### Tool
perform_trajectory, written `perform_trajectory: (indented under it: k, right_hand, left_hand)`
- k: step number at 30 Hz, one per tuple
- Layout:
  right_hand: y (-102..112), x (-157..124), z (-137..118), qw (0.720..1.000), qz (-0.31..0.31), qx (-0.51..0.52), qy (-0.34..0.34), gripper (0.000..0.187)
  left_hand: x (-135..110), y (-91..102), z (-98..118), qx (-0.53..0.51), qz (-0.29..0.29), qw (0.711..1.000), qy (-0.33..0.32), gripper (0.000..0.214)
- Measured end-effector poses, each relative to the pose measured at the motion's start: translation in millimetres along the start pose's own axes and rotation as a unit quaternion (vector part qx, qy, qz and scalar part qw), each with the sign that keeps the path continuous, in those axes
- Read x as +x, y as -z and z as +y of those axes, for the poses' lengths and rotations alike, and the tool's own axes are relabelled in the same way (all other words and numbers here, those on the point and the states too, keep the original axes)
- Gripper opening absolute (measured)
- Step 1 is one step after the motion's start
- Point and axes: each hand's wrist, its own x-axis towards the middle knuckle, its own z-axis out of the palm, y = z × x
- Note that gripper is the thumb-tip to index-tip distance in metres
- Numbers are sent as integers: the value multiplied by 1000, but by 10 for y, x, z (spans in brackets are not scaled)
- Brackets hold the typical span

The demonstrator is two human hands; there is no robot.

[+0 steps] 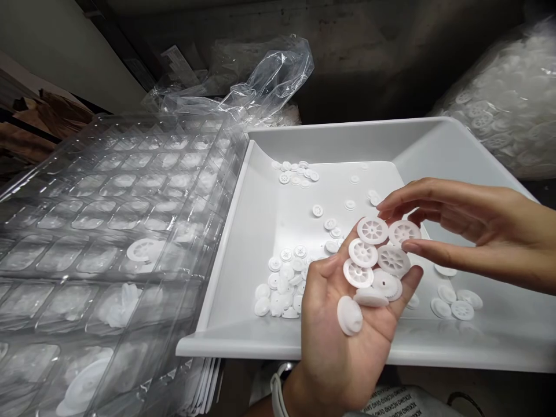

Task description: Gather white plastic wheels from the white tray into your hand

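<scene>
White tray [256, 231] beside a clear blister tray [108, 197]; my left hand [339, 359] lies palm up, cradling plastic gears [393, 260], while my right hand [473, 231] hovers just above them, fingers loosely spread.

Pale wall [56, 52] up on the left, some torn cardboard [43, 119] below it — the rest back there is a dim, dark recess [369, 63], pretty gloomy lighting.
</scene>
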Motion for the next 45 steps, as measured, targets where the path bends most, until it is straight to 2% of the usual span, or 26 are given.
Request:
perform_trajectory:
  k: [3,7,10,18,45]
  right_hand:
    - [41,-3,-22,1000,-16,-6,-23,34]
    - [35,-13,-20,1000,-12,-22,-6,38]
    - [-12,-25,-17,1000,-7,-19,-4,44]
    - [-50,-43,135,999,-42,19,6,56]
    - [-3,0,157,997,-45,65,-7,55]
  left_hand:
    - [-2,7,7,-11,1,1000,-3,46]
    - [-5,9,8,-8,-14,1000,-2,51]
    - [-13,6,-3,-5,-21,1000,0,50]
    - [-6,-12,-25,-21,-19,1000,-9,45]
    - [-31,12,2,-23,-29,999,-7,44]
